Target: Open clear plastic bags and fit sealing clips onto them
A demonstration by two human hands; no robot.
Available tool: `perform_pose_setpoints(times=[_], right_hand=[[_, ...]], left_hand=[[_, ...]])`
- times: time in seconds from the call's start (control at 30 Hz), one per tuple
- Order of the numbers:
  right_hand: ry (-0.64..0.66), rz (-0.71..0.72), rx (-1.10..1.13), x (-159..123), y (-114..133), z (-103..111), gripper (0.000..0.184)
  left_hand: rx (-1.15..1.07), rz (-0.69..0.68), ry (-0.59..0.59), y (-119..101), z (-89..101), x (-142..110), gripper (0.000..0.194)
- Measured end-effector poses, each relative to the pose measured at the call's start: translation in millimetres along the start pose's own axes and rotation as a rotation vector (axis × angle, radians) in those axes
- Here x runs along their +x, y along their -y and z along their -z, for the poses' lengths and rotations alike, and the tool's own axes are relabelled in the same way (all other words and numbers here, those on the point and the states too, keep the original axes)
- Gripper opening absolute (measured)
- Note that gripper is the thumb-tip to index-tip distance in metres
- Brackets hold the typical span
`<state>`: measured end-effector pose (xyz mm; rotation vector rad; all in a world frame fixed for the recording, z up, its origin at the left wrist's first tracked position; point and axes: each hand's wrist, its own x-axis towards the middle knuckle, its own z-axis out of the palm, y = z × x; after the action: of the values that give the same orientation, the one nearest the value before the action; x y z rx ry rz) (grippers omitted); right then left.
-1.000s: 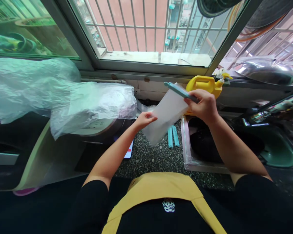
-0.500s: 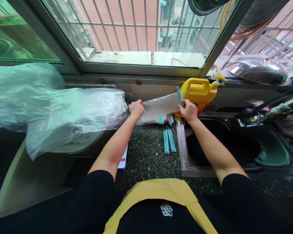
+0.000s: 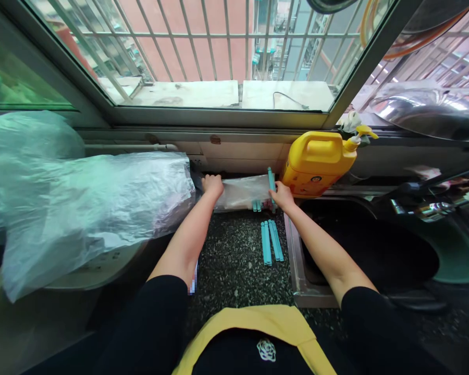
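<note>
A clear, frosted plastic bag (image 3: 244, 191) stretches between my hands at the back of the counter. My left hand (image 3: 213, 185) is closed on its left end. At the other end, my right hand (image 3: 282, 197) pinches the bag where a teal sealing clip (image 3: 271, 178) runs across it. Under or just in front of this bag lie more teal clips (image 3: 257, 205), partly hidden, with something reddish beside them. Nearer to me, several loose teal sealing clips (image 3: 271, 242) lie side by side on the dark speckled counter (image 3: 234, 260).
Right of my right hand stands a yellow pump jug (image 3: 316, 161). A sink (image 3: 293, 260) with a dark pan in it is at the right. Plastic sheeting (image 3: 101, 198) covers an appliance at the left. A phone's edge (image 3: 193, 278) shows beside my left forearm.
Both hands have lowered the clipped bag from above the counter to the back by the wall. The bag has swung from a slant to lying lengthwise, its clip at the right.
</note>
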<state>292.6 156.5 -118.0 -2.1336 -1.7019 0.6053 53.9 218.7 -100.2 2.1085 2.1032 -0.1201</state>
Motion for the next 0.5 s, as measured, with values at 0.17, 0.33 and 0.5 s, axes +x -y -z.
perform_pose_setpoints(times=[0.17,0.33,0.5], right_hand=[[0.025,-0.047,0.010,3.7,-10.8,-18.7,0.033],[0.044,-0.091,0.014,5.5,-21.0,-34.4,0.030],[0.049,-0.112,0.022,4.9,-28.2,-43.5,0.029]], left_hand=[[0.025,-0.042,-0.014,2.9,-20.3,3.6,0.038],[0.054,-0.101,-0.030,4.3,-36.4,5.9,0.038],[0.068,-0.153,-0.038,7.6,-53.2,3.4,0.037]])
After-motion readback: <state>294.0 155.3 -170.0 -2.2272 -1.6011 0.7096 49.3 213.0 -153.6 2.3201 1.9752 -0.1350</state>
